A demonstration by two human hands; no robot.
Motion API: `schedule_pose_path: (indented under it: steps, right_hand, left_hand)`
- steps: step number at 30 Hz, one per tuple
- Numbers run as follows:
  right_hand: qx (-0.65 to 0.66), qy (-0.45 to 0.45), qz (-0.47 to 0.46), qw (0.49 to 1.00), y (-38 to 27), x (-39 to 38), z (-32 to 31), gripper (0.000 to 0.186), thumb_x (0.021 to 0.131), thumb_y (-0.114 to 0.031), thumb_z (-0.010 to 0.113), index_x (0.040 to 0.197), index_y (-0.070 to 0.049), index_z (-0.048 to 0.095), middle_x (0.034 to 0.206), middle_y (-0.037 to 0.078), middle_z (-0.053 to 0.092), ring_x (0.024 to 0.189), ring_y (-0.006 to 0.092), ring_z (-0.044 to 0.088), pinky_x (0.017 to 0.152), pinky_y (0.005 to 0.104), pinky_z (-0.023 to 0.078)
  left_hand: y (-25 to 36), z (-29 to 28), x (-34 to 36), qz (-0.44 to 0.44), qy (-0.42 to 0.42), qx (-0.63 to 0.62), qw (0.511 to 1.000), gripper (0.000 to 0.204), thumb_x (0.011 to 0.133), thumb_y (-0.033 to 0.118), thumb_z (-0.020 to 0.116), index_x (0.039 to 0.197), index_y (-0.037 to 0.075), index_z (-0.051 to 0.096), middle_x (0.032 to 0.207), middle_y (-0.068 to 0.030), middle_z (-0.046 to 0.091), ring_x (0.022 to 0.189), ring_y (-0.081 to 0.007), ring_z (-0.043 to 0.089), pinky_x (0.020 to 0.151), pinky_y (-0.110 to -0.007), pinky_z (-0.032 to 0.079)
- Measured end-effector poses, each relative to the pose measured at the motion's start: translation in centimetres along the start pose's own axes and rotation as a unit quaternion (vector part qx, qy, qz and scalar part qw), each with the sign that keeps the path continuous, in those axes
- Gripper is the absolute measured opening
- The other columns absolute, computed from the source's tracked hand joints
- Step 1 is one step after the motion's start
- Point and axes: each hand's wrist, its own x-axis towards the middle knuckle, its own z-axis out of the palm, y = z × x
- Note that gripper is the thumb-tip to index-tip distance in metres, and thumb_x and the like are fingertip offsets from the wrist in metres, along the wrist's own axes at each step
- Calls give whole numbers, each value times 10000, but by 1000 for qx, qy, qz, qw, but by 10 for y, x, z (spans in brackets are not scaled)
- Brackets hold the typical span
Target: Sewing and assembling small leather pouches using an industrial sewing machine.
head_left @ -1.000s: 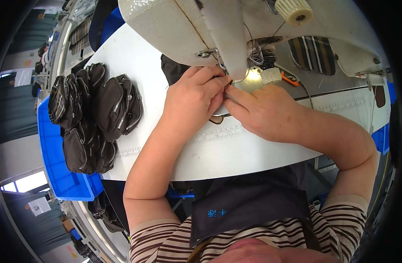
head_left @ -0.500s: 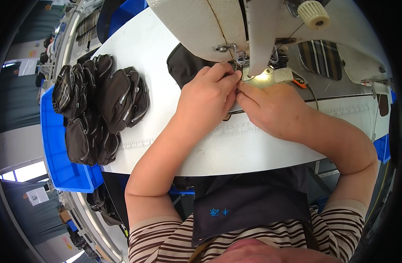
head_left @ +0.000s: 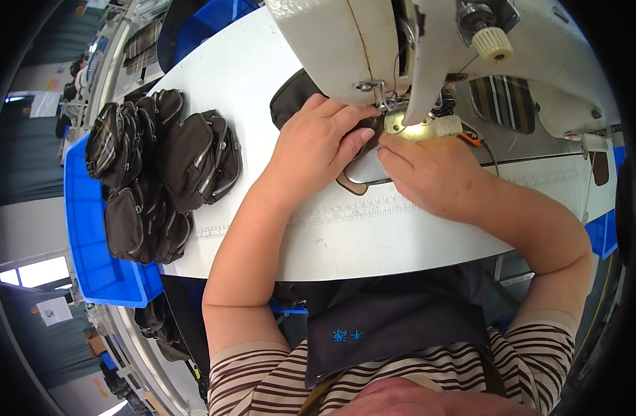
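Observation:
A dark fabric piece with a zipper lies under the presser foot of a white sewing machine. My left hand rests on this piece, fingers stretched toward the foot and thumb apart beside the zipper teeth. Opposite it, my right hand is closed, thumb and forefinger pressed together at the edge of the lit needle plate. The right fingertips meet the edge of the fabric; what they pinch is hidden. A brown rounded corner shows below my left hand.
Several dark zippered pouches are heaped at the left, partly over a blue bin. A striped fabric piece and an orange-handled tool lie right of the needle. A ruler scale runs along the white table.
My left hand has moved slightly left and its thumb has come away from its fingers, baring the zipper. My hands have parted a little. The right fingers stay pinched.

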Motion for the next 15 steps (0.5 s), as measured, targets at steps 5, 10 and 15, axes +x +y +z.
schedule_pose_path:
  steps: [5,10,15]
  right_hand:
    - [15,3,7,1000,3,-4,2,257,783,-131,746,994,-46,625,1151,108,690,707,184,682,592,322,528]
    - [45,-15,12,999,4,0,-4,319,783,-69,745,1092,-21,678,1206,101,695,769,246,715,622,346,584]
    - [41,23,12,999,2,5,-2,354,808,-84,748,1150,-27,676,1224,99,692,860,257,709,698,360,590]
  left_hand:
    - [10,-16,-2,-70,-88,-74,991,307,857,338,812,885,73,658,1038,-71,656,958,-287,600,835,-405,524]
    - [-4,-26,-9,-151,-83,-217,961,225,854,152,804,880,68,598,1063,-72,638,918,-263,580,813,-338,510]
    - [-5,-9,-12,-209,10,-296,932,275,832,-91,642,1040,79,583,1085,-76,647,979,-270,610,825,-335,517]
